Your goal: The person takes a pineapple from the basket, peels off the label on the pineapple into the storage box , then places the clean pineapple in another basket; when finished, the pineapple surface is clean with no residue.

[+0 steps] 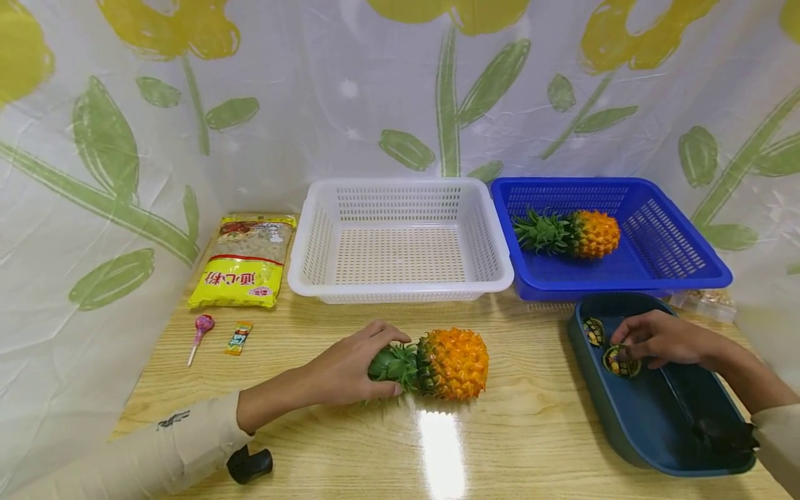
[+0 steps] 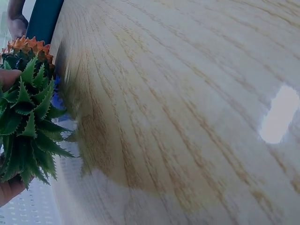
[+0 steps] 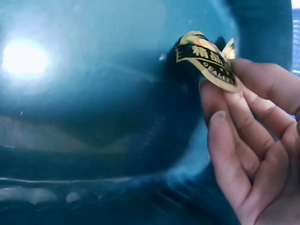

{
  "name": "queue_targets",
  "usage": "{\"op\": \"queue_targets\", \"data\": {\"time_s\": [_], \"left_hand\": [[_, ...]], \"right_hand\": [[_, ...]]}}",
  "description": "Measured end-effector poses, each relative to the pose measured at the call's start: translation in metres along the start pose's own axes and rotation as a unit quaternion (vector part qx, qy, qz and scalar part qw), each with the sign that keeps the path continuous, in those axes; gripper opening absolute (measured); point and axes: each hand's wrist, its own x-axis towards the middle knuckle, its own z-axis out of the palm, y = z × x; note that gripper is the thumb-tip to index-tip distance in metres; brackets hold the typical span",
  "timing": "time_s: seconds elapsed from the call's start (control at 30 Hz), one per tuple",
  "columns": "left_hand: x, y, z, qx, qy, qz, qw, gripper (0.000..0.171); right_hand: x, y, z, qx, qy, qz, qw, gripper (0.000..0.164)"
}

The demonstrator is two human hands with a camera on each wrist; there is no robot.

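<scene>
My left hand [image 1: 350,368] holds a pineapple [image 1: 455,364] by its green leaves. The fruit lies on its side on the table, orange body pointing right. In the left wrist view, fingertips and thumb flank the spiky leaves [image 2: 30,122]. Over at the right, my right hand [image 1: 675,339] reaches into a teal basin [image 1: 656,430]. It pinches an oval black-and-gold label [image 3: 211,63] between thumb and fingers, and the label bends a little. A second similar label [image 1: 594,331] lies in the basin, left of that hand.
Behind the hands stand a white basket [image 1: 400,293] and a blue basket [image 1: 662,267] holding another pineapple [image 1: 594,234]. At the left lie a yellow pasta bag [image 1: 240,267], a lollipop [image 1: 203,324] and a small wrapped candy [image 1: 239,338]. A clear bag [image 1: 706,303] sits behind the basin.
</scene>
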Motion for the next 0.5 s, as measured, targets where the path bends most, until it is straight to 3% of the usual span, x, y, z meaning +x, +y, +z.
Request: {"op": "queue_targets", "data": {"time_s": [0.5], "left_hand": [[0.0008, -0.0009, 0.0006, 0.004, 0.000, -0.001, 1.0000, 0.066]], "right_hand": [[-0.0028, -0.0015, 0.0013, -0.086, 0.056, -0.016, 0.995, 0.041]]}}
